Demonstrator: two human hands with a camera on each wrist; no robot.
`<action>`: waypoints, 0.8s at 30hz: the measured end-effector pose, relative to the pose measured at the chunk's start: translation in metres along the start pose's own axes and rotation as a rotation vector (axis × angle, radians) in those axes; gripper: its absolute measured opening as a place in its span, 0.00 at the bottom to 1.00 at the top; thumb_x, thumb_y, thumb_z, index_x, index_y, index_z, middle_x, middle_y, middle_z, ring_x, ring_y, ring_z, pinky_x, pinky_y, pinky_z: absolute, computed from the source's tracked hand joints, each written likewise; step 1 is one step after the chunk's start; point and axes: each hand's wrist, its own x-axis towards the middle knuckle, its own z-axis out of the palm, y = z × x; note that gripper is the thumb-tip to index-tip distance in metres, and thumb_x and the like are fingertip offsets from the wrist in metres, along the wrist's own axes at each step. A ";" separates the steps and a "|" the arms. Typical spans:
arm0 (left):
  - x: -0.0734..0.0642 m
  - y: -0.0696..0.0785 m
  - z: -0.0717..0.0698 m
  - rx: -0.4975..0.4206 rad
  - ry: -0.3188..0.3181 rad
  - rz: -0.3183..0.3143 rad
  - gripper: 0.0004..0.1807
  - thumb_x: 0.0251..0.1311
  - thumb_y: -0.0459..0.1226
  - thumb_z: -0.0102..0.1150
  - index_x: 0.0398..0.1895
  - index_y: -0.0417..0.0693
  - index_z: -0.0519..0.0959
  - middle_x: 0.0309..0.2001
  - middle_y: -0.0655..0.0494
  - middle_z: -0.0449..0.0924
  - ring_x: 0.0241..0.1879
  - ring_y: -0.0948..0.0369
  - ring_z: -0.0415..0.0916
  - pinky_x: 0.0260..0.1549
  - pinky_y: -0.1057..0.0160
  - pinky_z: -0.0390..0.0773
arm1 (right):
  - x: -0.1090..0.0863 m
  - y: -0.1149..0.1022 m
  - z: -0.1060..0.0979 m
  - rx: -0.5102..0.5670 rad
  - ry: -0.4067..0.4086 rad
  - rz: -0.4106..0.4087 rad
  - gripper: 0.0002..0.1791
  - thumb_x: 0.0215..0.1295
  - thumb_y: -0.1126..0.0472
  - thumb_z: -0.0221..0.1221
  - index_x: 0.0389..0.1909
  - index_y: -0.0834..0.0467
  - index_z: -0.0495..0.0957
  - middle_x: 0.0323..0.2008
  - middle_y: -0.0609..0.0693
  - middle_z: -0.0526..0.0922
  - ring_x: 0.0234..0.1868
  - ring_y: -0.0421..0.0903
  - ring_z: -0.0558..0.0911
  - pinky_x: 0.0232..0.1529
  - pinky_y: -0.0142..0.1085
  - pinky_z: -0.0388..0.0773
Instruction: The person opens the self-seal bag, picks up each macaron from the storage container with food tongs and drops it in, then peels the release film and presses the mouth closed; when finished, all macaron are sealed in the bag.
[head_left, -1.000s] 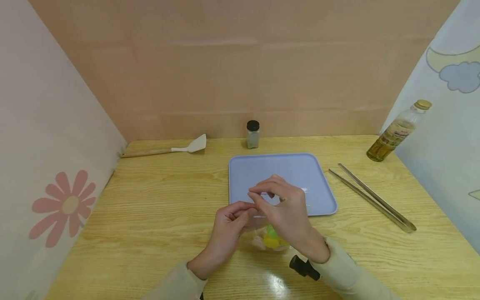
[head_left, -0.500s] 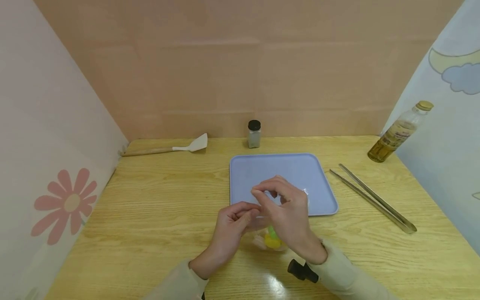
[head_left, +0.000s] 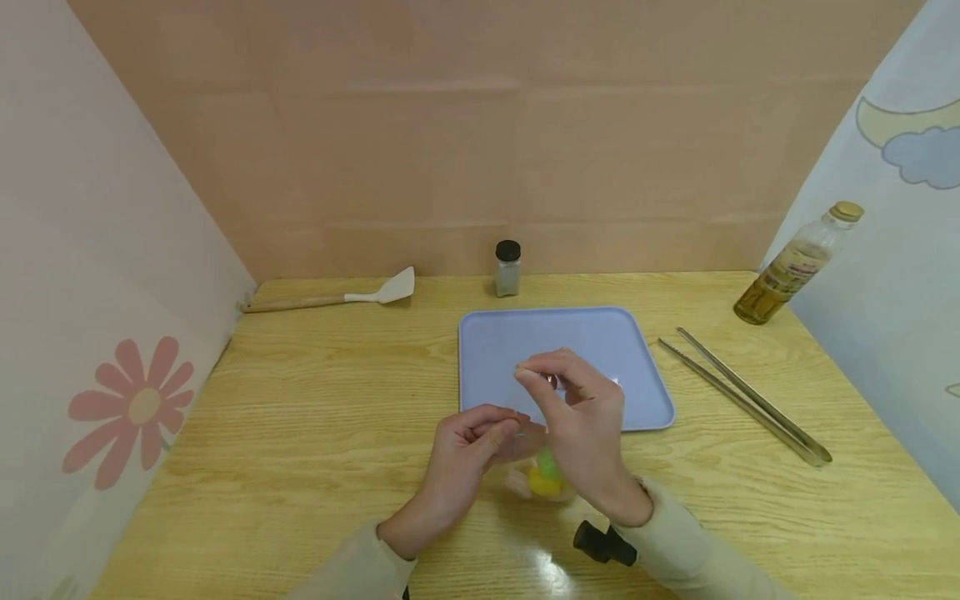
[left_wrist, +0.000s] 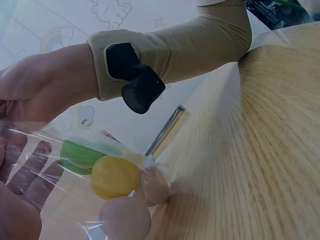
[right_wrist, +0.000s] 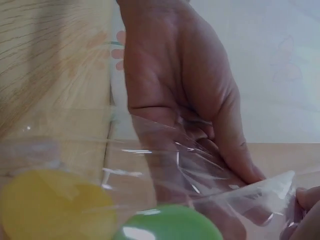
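Note:
A clear plastic bag (head_left: 522, 444) hangs below my hands at the front edge of the blue tray (head_left: 540, 333). Inside lie round pieces: a green one (left_wrist: 81, 156), a yellow one (left_wrist: 114, 177) and pale pinkish ones (left_wrist: 125, 218). My left hand (head_left: 468, 450) pinches the bag's upper edge between thumb and fingers, as the right wrist view shows across the film. With thumb and forefinger pressed together, my right hand (head_left: 577, 417) pinches at the bag's mouth, slightly higher and to the right. A small dark red spot (head_left: 552, 381) shows beneath its fingers.
A white-headed spatula (head_left: 330, 299) lies at the back left. Behind the tray stands a black-capped jar (head_left: 507, 268). Metal tongs (head_left: 742, 396) lie right of the tray, with a gold-capped bottle (head_left: 793, 265) in the back right corner. Walls border the table.
My right hand has moved a little up and to the right, widening the gap from my left hand. My left hand and the bag stay nearly in place.

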 end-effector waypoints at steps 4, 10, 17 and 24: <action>-0.001 0.001 0.002 -0.011 -0.005 -0.015 0.12 0.71 0.31 0.59 0.43 0.25 0.81 0.33 0.59 0.87 0.24 0.71 0.71 0.25 0.74 0.72 | 0.002 -0.002 -0.003 0.025 0.050 0.009 0.03 0.63 0.77 0.64 0.35 0.69 0.84 0.32 0.58 0.85 0.31 0.43 0.78 0.34 0.30 0.74; -0.002 0.001 0.004 -0.042 0.030 -0.061 0.13 0.71 0.32 0.59 0.43 0.24 0.81 0.35 0.56 0.88 0.29 0.68 0.78 0.29 0.71 0.78 | 0.008 -0.007 -0.010 0.096 0.085 0.080 0.02 0.63 0.78 0.63 0.34 0.71 0.84 0.35 0.60 0.85 0.40 0.51 0.82 0.40 0.35 0.76; -0.002 0.000 0.005 -0.118 0.000 -0.086 0.14 0.72 0.31 0.57 0.45 0.22 0.79 0.39 0.50 0.88 0.39 0.56 0.87 0.40 0.57 0.85 | 0.016 -0.020 -0.028 0.018 0.102 0.265 0.03 0.67 0.72 0.64 0.35 0.70 0.84 0.39 0.55 0.86 0.45 0.50 0.83 0.44 0.35 0.77; -0.003 0.000 0.004 -0.144 -0.016 -0.069 0.14 0.73 0.30 0.56 0.45 0.20 0.78 0.40 0.44 0.88 0.42 0.51 0.87 0.43 0.53 0.84 | 0.028 -0.026 -0.037 0.036 0.149 0.276 0.04 0.66 0.71 0.65 0.35 0.70 0.85 0.39 0.56 0.86 0.43 0.50 0.83 0.44 0.34 0.78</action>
